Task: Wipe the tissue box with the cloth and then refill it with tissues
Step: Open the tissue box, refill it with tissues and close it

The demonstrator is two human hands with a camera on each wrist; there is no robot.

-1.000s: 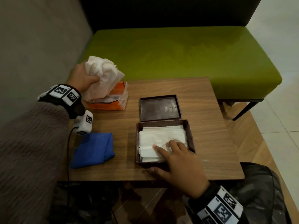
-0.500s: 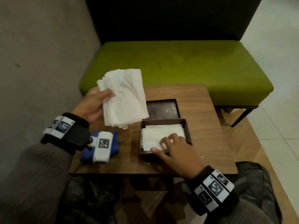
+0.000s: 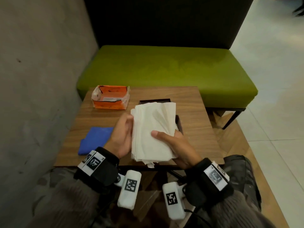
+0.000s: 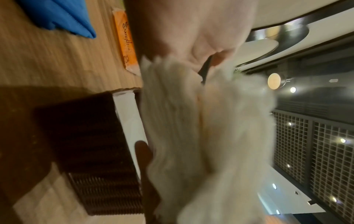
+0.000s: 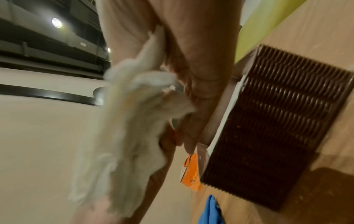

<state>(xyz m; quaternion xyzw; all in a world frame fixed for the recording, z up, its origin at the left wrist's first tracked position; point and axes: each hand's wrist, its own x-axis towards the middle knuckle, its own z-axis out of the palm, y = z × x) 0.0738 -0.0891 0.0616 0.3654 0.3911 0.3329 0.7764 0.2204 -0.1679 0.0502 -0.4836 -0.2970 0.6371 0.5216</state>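
A thick stack of white tissues (image 3: 151, 129) is held in the air over the brown tissue box (image 3: 179, 124), which it mostly hides. My left hand (image 3: 125, 130) grips the stack's left edge. My right hand (image 3: 166, 140) holds its right side, thumb on top and fingers underneath. In the wrist views the stack (image 4: 201, 128) (image 5: 130, 136) hangs beside the ribbed brown box (image 4: 91, 151) (image 5: 277, 128), which has white tissues (image 4: 128, 121) inside. The box lid (image 3: 154, 100) lies just behind the box. The blue cloth (image 3: 94, 139) lies folded at the table's left.
A torn orange tissue packet (image 3: 111, 99) sits at the back left of the small wooden table (image 3: 197, 137). A green bench (image 3: 164, 69) stands behind the table, and a grey wall (image 3: 41, 79) runs along the left. Tiled floor lies to the right.
My left hand carried the tissue stack from the orange packet to above the box. My right hand lifted off the tissues in the box and took hold of the stack.
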